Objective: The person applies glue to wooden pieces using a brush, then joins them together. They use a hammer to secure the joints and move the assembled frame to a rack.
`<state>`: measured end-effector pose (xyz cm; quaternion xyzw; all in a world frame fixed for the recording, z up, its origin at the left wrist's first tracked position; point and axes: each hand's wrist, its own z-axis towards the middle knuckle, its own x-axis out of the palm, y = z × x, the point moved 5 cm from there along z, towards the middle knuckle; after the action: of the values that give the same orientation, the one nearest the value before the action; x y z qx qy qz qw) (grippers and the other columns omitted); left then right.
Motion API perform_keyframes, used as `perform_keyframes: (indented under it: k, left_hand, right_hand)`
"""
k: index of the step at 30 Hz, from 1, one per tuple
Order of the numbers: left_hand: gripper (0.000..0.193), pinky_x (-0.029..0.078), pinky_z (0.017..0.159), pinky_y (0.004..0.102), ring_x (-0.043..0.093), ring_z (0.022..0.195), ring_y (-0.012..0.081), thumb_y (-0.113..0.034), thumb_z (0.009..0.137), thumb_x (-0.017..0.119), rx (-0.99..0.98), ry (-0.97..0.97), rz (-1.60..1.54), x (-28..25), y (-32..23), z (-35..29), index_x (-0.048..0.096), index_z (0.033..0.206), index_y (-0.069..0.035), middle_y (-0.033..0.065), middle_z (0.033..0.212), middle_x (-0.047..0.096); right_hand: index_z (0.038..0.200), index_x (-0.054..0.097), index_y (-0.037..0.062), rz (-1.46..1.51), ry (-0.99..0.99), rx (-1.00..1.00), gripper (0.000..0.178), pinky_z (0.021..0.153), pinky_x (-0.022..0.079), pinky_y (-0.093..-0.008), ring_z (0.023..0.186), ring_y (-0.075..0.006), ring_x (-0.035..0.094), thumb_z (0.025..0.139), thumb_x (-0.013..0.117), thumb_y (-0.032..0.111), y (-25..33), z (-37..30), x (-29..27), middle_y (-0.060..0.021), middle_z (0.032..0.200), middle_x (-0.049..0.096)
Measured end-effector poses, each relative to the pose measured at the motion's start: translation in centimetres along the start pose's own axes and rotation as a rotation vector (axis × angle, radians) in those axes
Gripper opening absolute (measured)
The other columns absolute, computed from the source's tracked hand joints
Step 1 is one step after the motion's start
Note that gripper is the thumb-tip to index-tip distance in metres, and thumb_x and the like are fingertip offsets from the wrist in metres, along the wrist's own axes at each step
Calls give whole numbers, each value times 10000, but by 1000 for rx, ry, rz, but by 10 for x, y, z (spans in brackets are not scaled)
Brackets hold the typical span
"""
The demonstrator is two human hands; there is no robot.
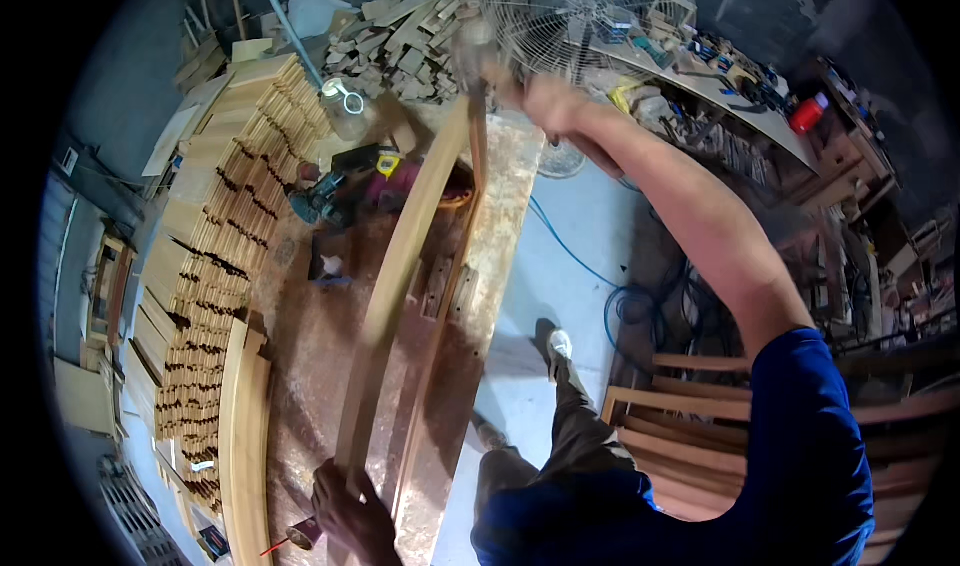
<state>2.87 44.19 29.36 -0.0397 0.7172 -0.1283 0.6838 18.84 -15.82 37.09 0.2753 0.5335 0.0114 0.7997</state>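
A long pale wooden plank (388, 286) runs lengthwise over the brown worktable (310, 366). My left hand (350, 514) is closed around its near end. At the far end my right hand (552, 104), arm stretched out, grips a hammer-like tool (476, 51); motion smears it, so its exact kind is unclear. The tool's head is close to the plank's far end; I cannot tell whether they touch. Beside the plank lies a thin reddish-brown wooden strip (440, 341). A dark cylinder with a thin red tip (302, 534) is just left of my left hand.
Stacked wooden strips (225, 256) line the table's left side, beside another pale board (240, 436). A green power tool (318, 204) and yellow tape measure (388, 162) lie farther back. Beyond are offcuts (405, 46) and a fan (590, 11). Blue hose (575, 256) crosses the floor.
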Motion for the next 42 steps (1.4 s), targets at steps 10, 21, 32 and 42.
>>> perform_keyframes:
  k: [10,21,32,42]
  left_hand:
    - [612,439,1052,642,574,1142,589,-386,1105,520,390,-296,183,15,81,-29,473,1479,96,353,1334,596]
    - [683,351,1212,454,497,1414,354,34,948,656,-430,-522,-90,68,-75,-76,374,1570,54,231,1529,504]
    - [540,393,1174,427,560,1318,263,-499,1086,582,-687,-1486,-1625,101,111,-127,549,1397,-59,129,1426,589]
    - [201,516,722,367,597,789,189,-293,999,713,-656,-1841,-1936,-6,119,-147,614,1063,-129,24,843,595]
  right_hand:
    - [1017,624,-51,363,279,182,615,789,535,-552,839,-475,711,1065,526,555,-128,54,71,-289,870,708]
    - [1366,566,0,41,221,-286,407,900,552,-468,1051,-385,685,1055,556,262,-334,137,338,-215,1151,709]
    - [1394,619,81,-102,911,-860,536,921,548,-430,1196,-240,631,885,768,158,101,4,133,-117,1361,633]
    - [1342,607,52,-794,1204,-955,468,777,553,-435,899,-221,649,976,739,312,100,32,105,-130,1116,636]
